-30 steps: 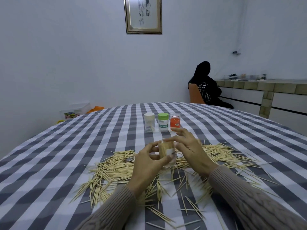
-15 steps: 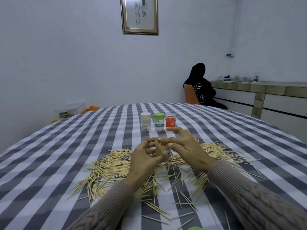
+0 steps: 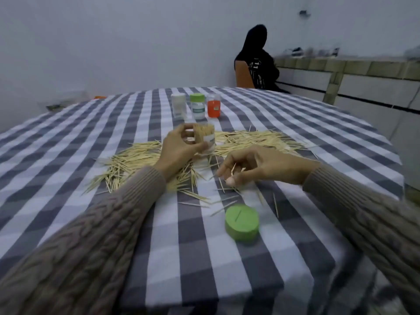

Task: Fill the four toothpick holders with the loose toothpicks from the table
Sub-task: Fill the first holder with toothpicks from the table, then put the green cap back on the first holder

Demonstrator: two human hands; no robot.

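Head view: a clear plastic toothpick holder (image 3: 205, 138), packed with pale wooden toothpicks and uncapped, is gripped upright by the left hand (image 3: 179, 151) above the scattered pile of loose toothpicks (image 3: 136, 159) on the grey-and-white checked tablecloth (image 3: 204, 258). A few toothpicks are pinched in the curled fingers of the right hand (image 3: 252, 168), low over the cloth. A round green cap (image 3: 242, 222) lies nearer the viewer. Three capped holders, white (image 3: 178, 105), green (image 3: 197, 106) and orange (image 3: 213, 105), are lined up behind the pile.

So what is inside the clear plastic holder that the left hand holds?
The clear plastic holder is packed with upright wooden toothpicks. The left hand grips it, and its fingers cover the lower part, so the bottom cannot be seen.
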